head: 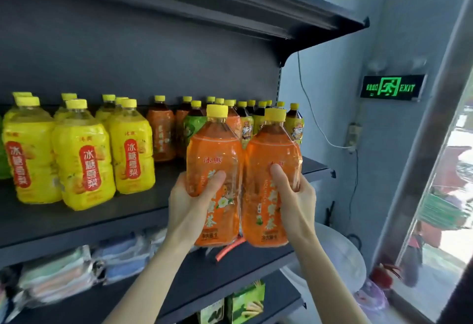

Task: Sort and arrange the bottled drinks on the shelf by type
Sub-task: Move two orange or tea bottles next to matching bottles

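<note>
Dark shelf (128, 218); left hand (190, 202) grips left orange bottle (213, 154), right hand (294, 195) grips right orange bottle (272, 149), fingers curled round.

You face a dark grey shelving unit (76, 224) whose plain back panel (128, 55) fills the upper left of the frame, with an upper shelf board (230, 8) jutting across the top and ending on a bracket right of centre. To the right of it you see a pale blue-grey wall (332, 42), where a lit green exit sign (391, 87) hangs at upper right and a thin white cable (309, 108) loops down to a small box (354, 134) fixed just below that sign. Along the right edge a slanting metal frame (419, 157) borders a glass pane (455, 195), and bright daylight comes in through it.
</note>
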Available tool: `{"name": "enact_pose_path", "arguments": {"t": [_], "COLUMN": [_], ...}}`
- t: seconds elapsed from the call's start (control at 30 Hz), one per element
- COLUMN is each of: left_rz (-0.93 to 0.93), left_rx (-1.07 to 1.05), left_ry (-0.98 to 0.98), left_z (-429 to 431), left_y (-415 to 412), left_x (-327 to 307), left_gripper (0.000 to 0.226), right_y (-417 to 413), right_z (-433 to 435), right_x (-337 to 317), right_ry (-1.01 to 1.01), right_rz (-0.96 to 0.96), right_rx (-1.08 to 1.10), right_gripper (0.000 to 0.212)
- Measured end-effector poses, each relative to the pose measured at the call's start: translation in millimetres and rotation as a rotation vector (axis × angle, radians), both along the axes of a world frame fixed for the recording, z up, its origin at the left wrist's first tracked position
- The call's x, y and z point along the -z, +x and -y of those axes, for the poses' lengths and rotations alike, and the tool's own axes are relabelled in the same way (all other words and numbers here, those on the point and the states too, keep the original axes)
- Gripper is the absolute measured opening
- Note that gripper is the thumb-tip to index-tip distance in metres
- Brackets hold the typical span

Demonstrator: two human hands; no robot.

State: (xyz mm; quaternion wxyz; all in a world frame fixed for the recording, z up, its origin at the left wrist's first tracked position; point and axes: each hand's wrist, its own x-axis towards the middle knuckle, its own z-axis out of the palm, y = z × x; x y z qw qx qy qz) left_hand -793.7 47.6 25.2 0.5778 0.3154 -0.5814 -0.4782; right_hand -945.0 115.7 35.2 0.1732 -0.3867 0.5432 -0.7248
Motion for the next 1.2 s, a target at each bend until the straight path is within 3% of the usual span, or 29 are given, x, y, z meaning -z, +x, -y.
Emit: {"name": "enact_pose_path", "arguments": {"t": [0.43,0.8,0.93,1.07,1.2], "left_rz": [0.017,0.036,0.038,0.039,0.05], "left_rx": [-0.189,-0.342,-0.357,-0.382,-0.416], "left_ry": [0.018,0.003,-0.003,-0.01,-0.01], "left_z": [114.6,140.1,140.4,140.4,142.2], "left_y": [-68.6,-94.4,-95.0,-96.7,-97.8], "left_x": [1.7,11.9,11.8,11.1,11.7], "left_gripper": [0.066,0.063,0.064,0.071,0.068], "right_y": [-80.7,-110.2,-106.0,-105.4,-104.8], "right_z": [146.7,213.6,221.6,220.3,222.7], "right_x": [-0.8,8.7,9.8,5.0,8.0], "right_ry": [0.04,0.061,0.04,0.06,0.01], "right_rz": [-0.046,-0.085,-0.181,-0.181,-0.186], "right_rx": [-0.12,-0.362,-0.366,-0.4,-0.358], "right_gripper": [0.066,0.061,0.057,0.019,0.036]}}
